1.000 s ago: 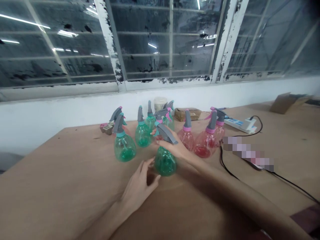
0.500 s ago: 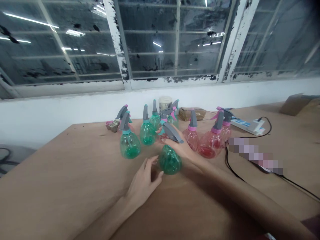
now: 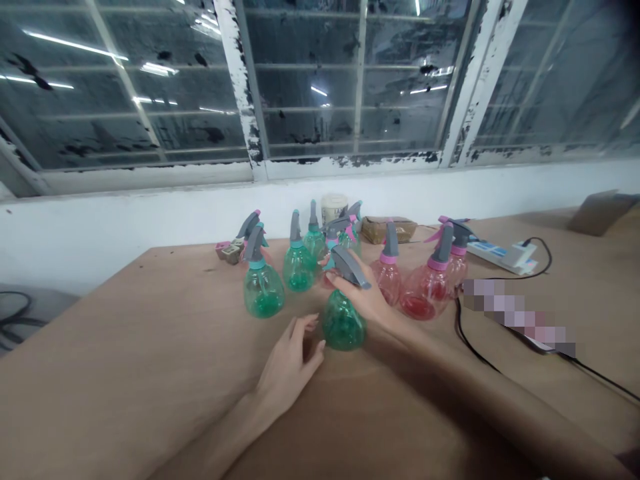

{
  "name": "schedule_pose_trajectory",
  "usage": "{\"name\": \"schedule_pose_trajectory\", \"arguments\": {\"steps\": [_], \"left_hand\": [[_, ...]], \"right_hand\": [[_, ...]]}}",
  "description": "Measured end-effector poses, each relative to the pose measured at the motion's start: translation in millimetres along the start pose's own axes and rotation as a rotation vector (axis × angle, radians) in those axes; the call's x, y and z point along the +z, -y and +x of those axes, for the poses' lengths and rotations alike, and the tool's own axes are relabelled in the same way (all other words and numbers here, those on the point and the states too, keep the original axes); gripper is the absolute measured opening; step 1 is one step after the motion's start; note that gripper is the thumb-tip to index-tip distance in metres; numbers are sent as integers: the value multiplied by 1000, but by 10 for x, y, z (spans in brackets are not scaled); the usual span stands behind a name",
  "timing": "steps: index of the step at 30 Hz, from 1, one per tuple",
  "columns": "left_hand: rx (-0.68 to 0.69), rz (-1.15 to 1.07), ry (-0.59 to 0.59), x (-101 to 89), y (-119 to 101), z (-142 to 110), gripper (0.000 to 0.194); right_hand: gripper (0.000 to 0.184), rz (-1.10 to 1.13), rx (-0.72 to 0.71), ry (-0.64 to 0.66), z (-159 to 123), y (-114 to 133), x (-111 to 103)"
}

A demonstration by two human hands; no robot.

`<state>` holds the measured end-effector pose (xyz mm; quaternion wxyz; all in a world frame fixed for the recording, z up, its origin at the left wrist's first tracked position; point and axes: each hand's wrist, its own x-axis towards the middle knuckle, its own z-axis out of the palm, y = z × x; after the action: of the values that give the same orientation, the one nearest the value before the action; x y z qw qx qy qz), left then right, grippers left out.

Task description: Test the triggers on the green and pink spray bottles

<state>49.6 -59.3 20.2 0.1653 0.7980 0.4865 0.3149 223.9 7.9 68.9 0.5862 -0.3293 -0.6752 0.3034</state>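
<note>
A green spray bottle (image 3: pixel 343 323) with a grey trigger head stands on the brown table (image 3: pixel 125 373) in front of me. My right hand (image 3: pixel 367 300) is wrapped round its neck under the head. My left hand (image 3: pixel 290 363) lies beside the bottle's base, fingers spread and loosely curled, fingertips close to the green body. Behind them stand more green spray bottles (image 3: pixel 263 290) on the left and pink spray bottles (image 3: pixel 425 293) on the right.
A white power strip (image 3: pixel 503 253) with a black cable (image 3: pixel 465 340) lies at the right. A small brown box (image 3: pixel 387 228) and a white cup (image 3: pixel 334 207) sit by the wall. Windows run along the back. A cardboard piece (image 3: pixel 597 210) lies far right.
The view has shifted slightly, so everything sits a little further right. Both hands stay at the green bottle; the left fingers have curled a bit closer to its base.
</note>
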Motion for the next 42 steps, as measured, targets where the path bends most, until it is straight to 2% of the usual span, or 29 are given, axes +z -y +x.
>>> {"name": "schedule_pose_trajectory", "arguments": {"steps": [6,10,15,23,30,42], "left_hand": [[-6,-8,-2,12,23,-3,32],[-16,-15,-5,18,32,-7,29],[-24,-16,0,11,24,-9,28],[-42,-1,12,16,22,-7,29],[-52,6,1,14,5,-7,30],[-65,-12,49,17,29,-7,29]], "right_hand": [[9,-103,-30,-52,-14,113,-34],[11,-162,-44,-72,-23,148,-49],[8,-100,-32,-19,-8,157,-41],[22,-16,-4,-21,-69,71,-27],[22,-21,-28,-29,-66,75,-26],[20,-16,-55,-39,-68,61,-24]]}}
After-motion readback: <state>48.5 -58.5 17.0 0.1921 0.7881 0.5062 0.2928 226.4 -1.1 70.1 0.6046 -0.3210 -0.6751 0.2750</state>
